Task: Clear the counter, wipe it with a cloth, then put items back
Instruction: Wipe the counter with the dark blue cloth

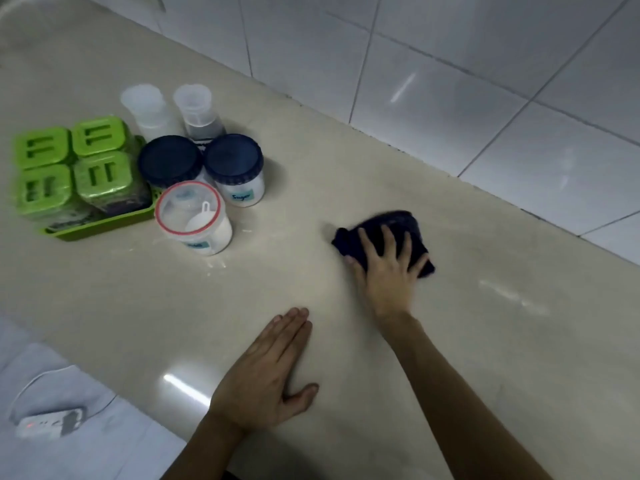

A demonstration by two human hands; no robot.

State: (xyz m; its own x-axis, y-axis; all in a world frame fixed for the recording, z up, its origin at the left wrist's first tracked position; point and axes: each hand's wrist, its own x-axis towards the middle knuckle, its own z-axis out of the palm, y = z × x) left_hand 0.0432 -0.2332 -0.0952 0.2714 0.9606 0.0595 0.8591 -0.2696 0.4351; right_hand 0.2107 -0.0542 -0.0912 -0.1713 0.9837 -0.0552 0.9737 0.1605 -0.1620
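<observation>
Now the right hand (388, 268) presses a dark cloth (398, 226) flat on the counter (346, 341), fingers spread. Left hand (266, 375) rests flat, fingers straight, holding nothing.

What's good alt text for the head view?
A right hand presses a dark cloth on a beige counter while the left hand rests flat nearby. Jars and a green tray of containers sit at left.

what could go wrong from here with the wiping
1. A wide sweep of the cloth under the right hand might knock the red-rimmed jar, which stands on the counter at the left.
2. The white specks beside that jar and the streaks at the right could be missed or smeared.
</observation>
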